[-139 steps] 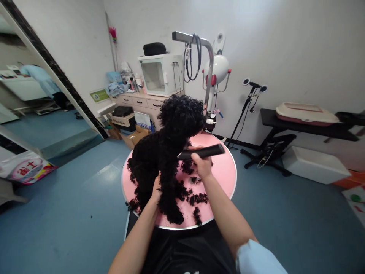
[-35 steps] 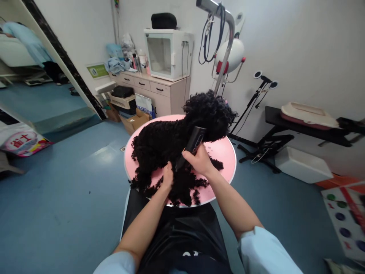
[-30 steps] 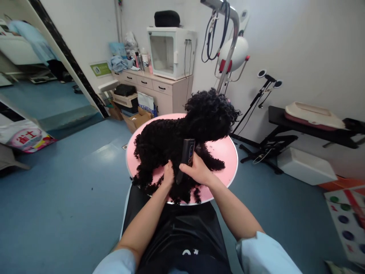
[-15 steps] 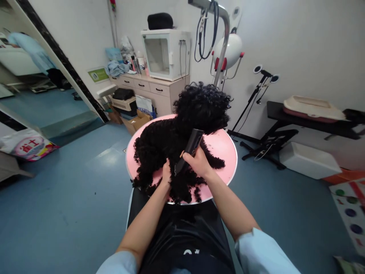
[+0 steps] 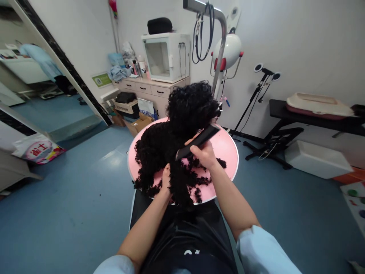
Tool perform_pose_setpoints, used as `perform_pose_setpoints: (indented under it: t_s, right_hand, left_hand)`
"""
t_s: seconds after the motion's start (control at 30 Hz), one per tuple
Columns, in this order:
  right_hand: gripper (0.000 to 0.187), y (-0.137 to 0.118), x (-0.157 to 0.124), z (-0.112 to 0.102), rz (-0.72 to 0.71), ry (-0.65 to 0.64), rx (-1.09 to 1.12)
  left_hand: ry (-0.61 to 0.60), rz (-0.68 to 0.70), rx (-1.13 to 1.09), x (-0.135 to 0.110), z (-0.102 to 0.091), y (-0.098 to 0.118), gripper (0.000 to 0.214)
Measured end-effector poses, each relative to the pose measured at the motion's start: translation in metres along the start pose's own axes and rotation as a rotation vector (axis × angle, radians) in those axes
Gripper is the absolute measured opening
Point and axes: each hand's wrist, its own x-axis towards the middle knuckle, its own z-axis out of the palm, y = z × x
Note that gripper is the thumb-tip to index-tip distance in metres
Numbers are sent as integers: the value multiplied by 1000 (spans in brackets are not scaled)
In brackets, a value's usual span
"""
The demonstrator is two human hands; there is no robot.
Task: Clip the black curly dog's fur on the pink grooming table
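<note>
A curly-haired black dog (image 5: 154,144) is on a round pink grooming table (image 5: 228,152), its head turned to the right. My right hand (image 5: 205,155) is wrapped round black hair clippers (image 5: 201,140). Their blade end points left and meets the coat at the top of the dog's near front leg (image 5: 179,186). My left hand (image 5: 166,178) grips that leg from its left side, with most of its fingers hidden behind the fur. Loose tufts of cut black hair (image 5: 197,195) lie on the pink top.
A metal grooming arm (image 5: 224,45) with a hanging dark lead rises behind the dog. Beyond stand a drawer cabinet (image 5: 148,88) and a white glass-fronted box (image 5: 179,57). A two-headed lamp stand (image 5: 256,91) is at right. Another person in blue (image 5: 42,59) bends over at far left.
The clippers have swung from steeply tilted to nearly level, their blade moving up the leg. The dog's head has shifted left. My left hand stays on the leg.
</note>
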Motion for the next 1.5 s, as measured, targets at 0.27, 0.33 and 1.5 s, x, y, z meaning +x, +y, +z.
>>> perform_pose_setpoints:
  t_s: [0.27,0.33,1.5]
  right_hand:
    - [52,43,-25,-17,338,-278,383]
    - [50,47,-26,-17,262,28,460]
    - [37,38,-35,-27,261,-223,228]
  left_hand:
    - [-37,16,25,-14,-6,10,18]
    - [-37,15,31,-14,-8,9,22]
    - [-71,93,138,-11,-26,-8,25]
